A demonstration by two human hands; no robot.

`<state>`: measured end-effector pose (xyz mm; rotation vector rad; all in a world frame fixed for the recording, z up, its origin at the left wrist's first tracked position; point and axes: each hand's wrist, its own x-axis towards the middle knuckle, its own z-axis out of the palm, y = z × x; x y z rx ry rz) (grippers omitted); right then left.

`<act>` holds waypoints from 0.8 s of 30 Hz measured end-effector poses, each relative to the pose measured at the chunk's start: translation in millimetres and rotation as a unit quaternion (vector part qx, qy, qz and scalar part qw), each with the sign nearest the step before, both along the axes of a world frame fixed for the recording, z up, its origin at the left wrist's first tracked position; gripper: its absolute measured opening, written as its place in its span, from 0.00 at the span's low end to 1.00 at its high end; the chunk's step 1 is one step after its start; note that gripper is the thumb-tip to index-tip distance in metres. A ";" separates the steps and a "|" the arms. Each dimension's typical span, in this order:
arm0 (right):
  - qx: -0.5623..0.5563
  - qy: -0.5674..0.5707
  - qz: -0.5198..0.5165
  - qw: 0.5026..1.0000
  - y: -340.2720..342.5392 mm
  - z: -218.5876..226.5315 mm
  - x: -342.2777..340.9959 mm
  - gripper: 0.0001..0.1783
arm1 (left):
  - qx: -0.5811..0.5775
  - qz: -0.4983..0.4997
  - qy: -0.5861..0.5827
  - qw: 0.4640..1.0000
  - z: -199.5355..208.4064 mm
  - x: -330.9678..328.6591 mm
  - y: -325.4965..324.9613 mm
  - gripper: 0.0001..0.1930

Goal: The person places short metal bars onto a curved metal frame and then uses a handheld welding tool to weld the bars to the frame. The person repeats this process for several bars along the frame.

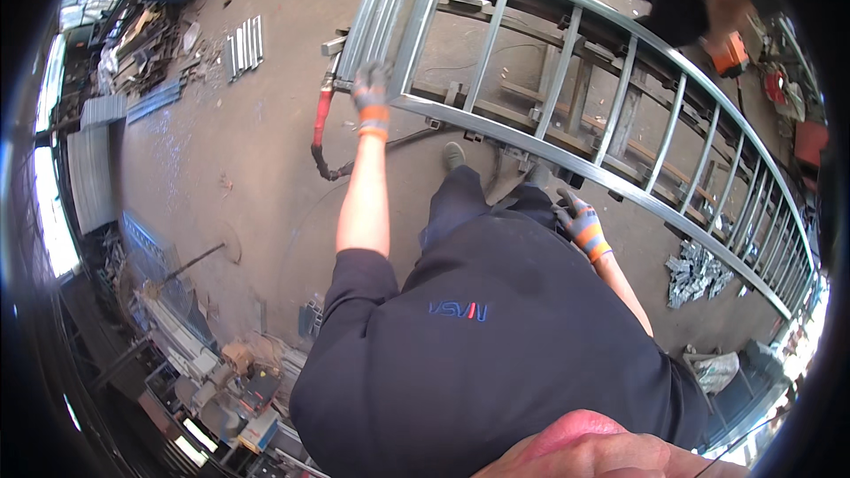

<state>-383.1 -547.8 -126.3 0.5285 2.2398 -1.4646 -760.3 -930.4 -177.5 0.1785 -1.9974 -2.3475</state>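
Note:
My left hand (372, 97), in a grey and orange striped glove, reaches forward to the near ends of several galvanized metal bars (382, 13) lying side by side. Its fingers look stretched out but slightly blurred; whether they press on the bars I cannot tell. Just left of it, a red-handled welding torch or holder (321, 115) hangs with a dark cable. My right hand (582, 223), in a matching glove, hangs low by my right leg with fingers apart and nothing visible in them. Ahead of it lies a long ladder-like metal frame (531, 133) with many rungs.
Dark support beams (580, 93) lie beneath the frame. Another person (682, 0) bends over its far side, near an orange tool (730, 55). Small metal pieces (698, 273) lie in a heap at right. Short bars (243, 49) and scrap (142, 62) sit at left.

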 end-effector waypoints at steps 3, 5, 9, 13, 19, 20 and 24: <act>0.011 0.073 0.061 0.995 -19.2 0.5 -28.4 0.27 | -0.087 0.110 -0.127 0.982 4.8 42.4 -105.7 0.17; -0.043 0.086 0.052 0.994 -38.4 6.6 -51.9 0.28 | -0.152 0.105 -0.121 0.975 -2.3 45.4 -167.2 0.20; -0.032 0.081 0.038 0.995 -96.6 25.5 -92.5 0.27 | -0.297 0.083 -0.124 0.943 -54.1 -7.3 -241.4 0.31; 0.026 0.049 0.000 0.998 -199.0 39.4 -120.4 0.26 | -0.557 -0.034 -0.180 0.810 -111.1 -106.1 -276.7 0.44; 0.024 0.043 -0.059 0.997 -357.5 79.8 -121.0 0.25 | -0.226 -0.419 -0.301 0.826 -134.6 -136.4 -299.5 0.28; 0.034 0.034 -0.099 0.994 -375.2 91.6 -113.7 0.25 | -0.191 -0.412 -0.309 0.836 -135.0 -131.6 -296.5 0.25; 0.071 -0.017 -0.222 0.972 -431.2 120.1 -79.7 0.27 | -0.046 -0.366 -0.352 0.860 -124.5 -125.4 -287.6 0.18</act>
